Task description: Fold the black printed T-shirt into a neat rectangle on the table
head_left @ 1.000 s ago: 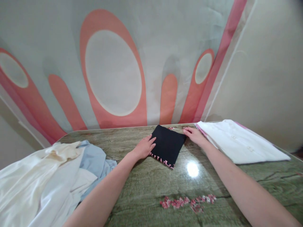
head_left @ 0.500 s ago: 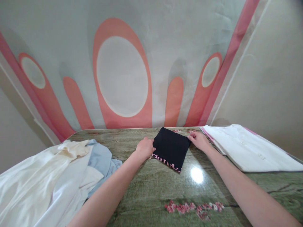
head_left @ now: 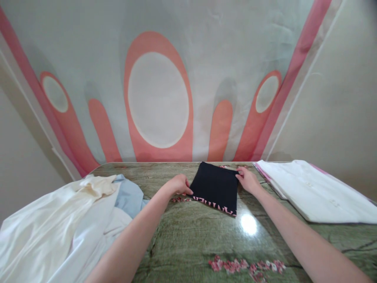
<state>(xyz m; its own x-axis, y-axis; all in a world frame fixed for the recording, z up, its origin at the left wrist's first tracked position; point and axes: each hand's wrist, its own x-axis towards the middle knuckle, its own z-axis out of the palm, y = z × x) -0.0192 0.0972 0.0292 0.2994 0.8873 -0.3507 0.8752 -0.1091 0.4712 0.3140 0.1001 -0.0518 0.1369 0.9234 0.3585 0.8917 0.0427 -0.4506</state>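
Woodgrain tabletop (head_left: pixel 179 243), black cloth (head_left: pixel 216 186) corners in left hand (head_left: pixel 179 184) and right hand (head_left: pixel 247 180), grip closed.

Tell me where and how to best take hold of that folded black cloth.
Probably best pinched at its near-left and far-right corners, from either side: the folded black cloth looks thin and nearly flat, so its edges offer the hold. The left hand and right hand are at those corners.

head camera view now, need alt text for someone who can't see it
A person's left hand and right hand pinch two corners of a folded black cloth with pink lettering along its near edge. On the wood-patterned table, a loose heap of pale fabric lies to its left and folded white cloth to its right.
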